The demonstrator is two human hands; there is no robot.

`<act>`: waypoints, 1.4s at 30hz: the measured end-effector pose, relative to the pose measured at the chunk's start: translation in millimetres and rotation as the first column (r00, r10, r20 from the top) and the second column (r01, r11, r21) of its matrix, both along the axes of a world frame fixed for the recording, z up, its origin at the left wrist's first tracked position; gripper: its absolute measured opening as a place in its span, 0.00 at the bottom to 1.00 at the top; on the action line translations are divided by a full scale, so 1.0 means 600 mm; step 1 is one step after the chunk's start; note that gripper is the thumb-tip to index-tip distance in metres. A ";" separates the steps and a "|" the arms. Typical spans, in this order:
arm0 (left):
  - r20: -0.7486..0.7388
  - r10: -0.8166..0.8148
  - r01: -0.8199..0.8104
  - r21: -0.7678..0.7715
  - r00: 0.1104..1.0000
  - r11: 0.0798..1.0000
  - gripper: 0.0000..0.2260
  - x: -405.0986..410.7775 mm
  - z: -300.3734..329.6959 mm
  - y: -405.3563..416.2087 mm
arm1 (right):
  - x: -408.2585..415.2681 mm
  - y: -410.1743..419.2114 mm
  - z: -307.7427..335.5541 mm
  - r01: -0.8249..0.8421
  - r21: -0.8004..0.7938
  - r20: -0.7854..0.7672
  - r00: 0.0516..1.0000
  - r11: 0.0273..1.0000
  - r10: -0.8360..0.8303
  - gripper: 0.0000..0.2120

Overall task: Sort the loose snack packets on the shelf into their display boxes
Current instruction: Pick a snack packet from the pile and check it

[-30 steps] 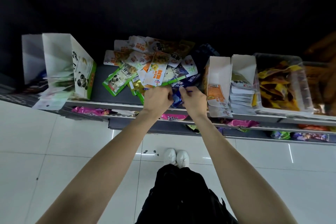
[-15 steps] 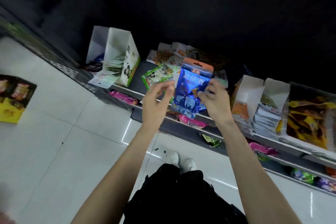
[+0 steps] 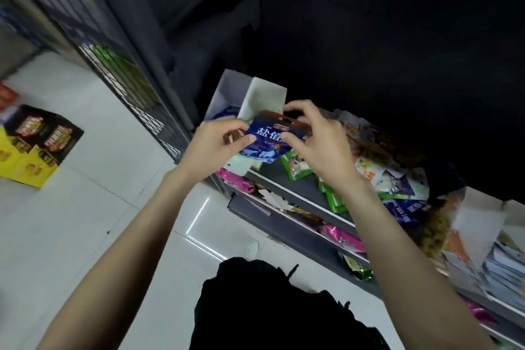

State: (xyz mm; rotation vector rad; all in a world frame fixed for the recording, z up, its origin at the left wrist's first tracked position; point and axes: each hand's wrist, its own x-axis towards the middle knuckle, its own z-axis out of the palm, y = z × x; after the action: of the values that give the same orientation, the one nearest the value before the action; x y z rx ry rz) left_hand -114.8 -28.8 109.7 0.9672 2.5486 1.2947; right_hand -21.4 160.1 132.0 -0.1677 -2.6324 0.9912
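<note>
A blue snack packet (image 3: 265, 141) with white characters and a brown header strip is held up in front of the shelf (image 3: 298, 193), tilted, pinched at its left edge by the left hand (image 3: 218, 145) and at its right edge by the right hand (image 3: 315, 145). Just behind it stand two white display boxes (image 3: 264, 94), open at the top. To the right a heap of loose packets (image 3: 392, 179), green, white and blue, lies on the shelf. Further right, more white display boxes (image 3: 480, 224) hold stacked packets.

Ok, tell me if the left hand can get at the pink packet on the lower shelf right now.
Probably not yet: the left hand is pinching the blue packet together with the right hand. The pink packet lies just below, uncovered, so nothing else seems to block it.
</note>
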 end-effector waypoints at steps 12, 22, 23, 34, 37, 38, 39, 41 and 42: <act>-0.075 -0.075 0.049 -0.311 0.994 0.949 0.19 -0.153 -0.100 -0.149 | -0.206 -0.101 -0.082 0.339 -0.482 0.069 0.934 0.808 -0.350 0.13; -0.310 -0.104 -0.024 -0.383 0.945 0.923 0.08 -0.180 -0.145 -0.136 | -0.294 -0.171 -0.140 0.087 0.361 0.206 0.964 0.929 -0.170 0.12; -0.309 -0.106 -0.021 -0.383 0.945 0.924 0.08 -0.182 -0.145 -0.134 | -0.295 -0.176 -0.145 0.038 0.401 0.245 0.958 0.915 -0.147 0.12; -0.303 -0.128 0.001 -0.388 0.944 0.922 0.06 -0.184 -0.150 -0.143 | -0.275 -0.165 -0.182 -0.097 0.562 0.353 0.926 0.821 -0.132 0.16; -0.328 -0.090 -0.013 -0.300 0.941 0.954 0.08 -0.171 -0.129 -0.145 | -0.218 -0.161 -0.164 0.052 0.347 0.130 0.986 0.937 -0.103 0.14; -0.326 -0.068 -0.016 -0.248 0.943 0.969 0.08 -0.161 -0.117 -0.143 | -0.189 -0.157 -0.157 0.098 0.271 0.065 0.991 0.957 -0.120 0.13; -0.317 -0.051 -0.010 -0.189 0.947 0.982 0.08 -0.148 -0.103 -0.139 | -0.155 -0.152 -0.151 0.134 0.206 0.028 0.989 0.969 -0.143 0.13; -0.266 -0.047 0.034 -0.054 0.963 0.998 0.08 -0.115 -0.074 -0.120 | -0.080 -0.140 -0.145 0.208 0.110 0.029 0.977 0.972 -0.213 0.11; -0.228 -0.067 0.071 0.009 0.971 0.997 0.07 -0.095 -0.063 -0.106 | -0.041 -0.132 -0.144 0.254 0.070 0.048 0.965 0.965 -0.258 0.11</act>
State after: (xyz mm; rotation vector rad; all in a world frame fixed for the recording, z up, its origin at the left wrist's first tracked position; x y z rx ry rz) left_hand -171.6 -92.5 72.0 1.2630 2.6437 1.2546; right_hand -45.9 80.8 45.5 -0.5145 -2.6031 0.8252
